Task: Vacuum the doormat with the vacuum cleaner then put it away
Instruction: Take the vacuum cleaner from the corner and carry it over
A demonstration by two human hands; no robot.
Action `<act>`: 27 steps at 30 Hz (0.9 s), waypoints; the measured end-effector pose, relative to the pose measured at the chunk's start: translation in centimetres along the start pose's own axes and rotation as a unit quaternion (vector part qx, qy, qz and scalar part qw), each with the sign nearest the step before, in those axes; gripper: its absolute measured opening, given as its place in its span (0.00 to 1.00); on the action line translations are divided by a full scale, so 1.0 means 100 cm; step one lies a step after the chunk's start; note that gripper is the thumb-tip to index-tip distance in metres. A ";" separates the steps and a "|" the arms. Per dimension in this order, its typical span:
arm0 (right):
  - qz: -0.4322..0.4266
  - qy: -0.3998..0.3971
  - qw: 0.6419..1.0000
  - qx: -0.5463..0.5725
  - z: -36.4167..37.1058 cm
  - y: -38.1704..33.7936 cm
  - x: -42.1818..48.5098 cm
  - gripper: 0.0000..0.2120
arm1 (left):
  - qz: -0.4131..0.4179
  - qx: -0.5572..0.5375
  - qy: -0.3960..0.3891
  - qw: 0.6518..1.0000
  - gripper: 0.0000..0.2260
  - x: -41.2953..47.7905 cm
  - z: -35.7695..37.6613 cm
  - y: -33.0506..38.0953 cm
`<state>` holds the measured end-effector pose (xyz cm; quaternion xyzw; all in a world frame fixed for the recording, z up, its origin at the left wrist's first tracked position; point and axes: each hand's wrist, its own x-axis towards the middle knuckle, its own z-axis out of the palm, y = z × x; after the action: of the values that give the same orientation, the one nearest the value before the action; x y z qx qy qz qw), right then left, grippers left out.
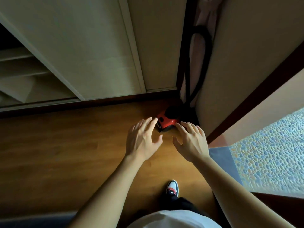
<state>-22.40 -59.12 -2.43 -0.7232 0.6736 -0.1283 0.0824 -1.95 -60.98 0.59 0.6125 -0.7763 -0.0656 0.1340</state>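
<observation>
The red canister vacuum cleaner (pixel 166 120) is seen on the wooden floor (pixel 74 145), tucked into the corner where the cream wardrobe door (pixel 92 46) meets a wall panel. Its black hose (pixel 192 63) is looped upward in the narrow gap behind the canister, beside what appears to be pink fabric. A pebble-patterned mat (pixel 271 153), probably the doormat, is laid to the right of the vacuum cleaner and well apart from it, past a dark wooden door frame.

Several risks can be judged from this position. If the canister is lifted or dragged out by its body alone, the hose loop could be caught in the gap, and the fabric could be pulled along with it. Because the canister is wedged close against the wall panel, the panel could be scuffed if it is pulled out at an angle. A one-sided grip could allow the body to be tipped, since no handle can be made out from here. The shoe (pixel 172 188) below the vacuum cleaner is set in the line along which the canister would be drawn.

The left hand (pixel 143 139) is spread wide, and nothing is held; its fingertips are placed just beside the canister's left edge. The right hand (pixel 190 140) is likewise open and empty, its fingertips at the canister's right edge. Whether either hand is actually touching it cannot be told.
</observation>
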 end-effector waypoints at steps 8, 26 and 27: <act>-0.005 -0.032 0.999 0.016 0.002 0.017 0.077 0.30 | -0.010 -0.002 -0.012 1.000 0.29 0.078 0.009 -0.009; 0.176 -0.009 0.984 0.006 0.040 -0.002 0.277 0.29 | 0.092 -0.074 -0.100 0.988 0.30 0.312 0.046 -0.121; 0.186 -0.007 0.982 0.003 0.041 -0.006 0.290 0.27 | 0.105 -0.066 -0.106 0.987 0.30 0.330 0.043 -0.130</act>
<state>-18.89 -88.19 -4.02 -0.5859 0.7955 -0.1073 0.1118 1.87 -96.38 -2.80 0.5069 -0.8401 -0.1665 0.0976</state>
